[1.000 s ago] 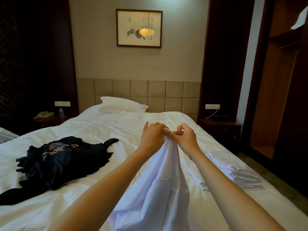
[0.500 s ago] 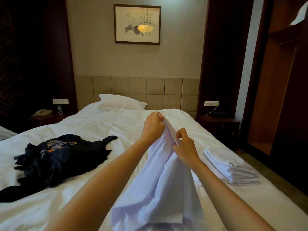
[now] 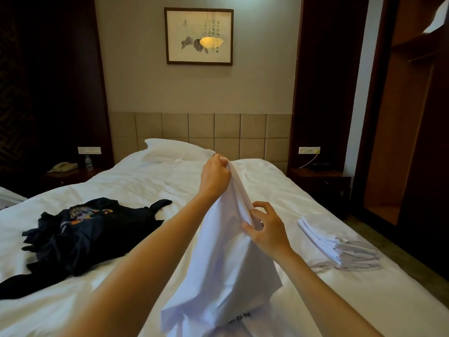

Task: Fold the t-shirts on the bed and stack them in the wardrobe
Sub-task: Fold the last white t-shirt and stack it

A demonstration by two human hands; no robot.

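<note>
Dark shirts (image 3: 92, 229) heaped at nine o'clock. My left hand (image 3: 215, 177), arm stretched forward, pinches the top of the white t-shirt (image 3: 226, 276) above the bed (image 3: 145, 186). My right hand (image 3: 266, 231) pinches its edge lower down, other fingers spread. Folded stack (image 3: 340, 246) at three o'clock. Hem cut off at six; print unreadable.

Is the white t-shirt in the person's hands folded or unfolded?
Unfolded. The white t-shirt hangs loose and bunched, its edge pinched high by the left hand and lower by the right hand.
</note>
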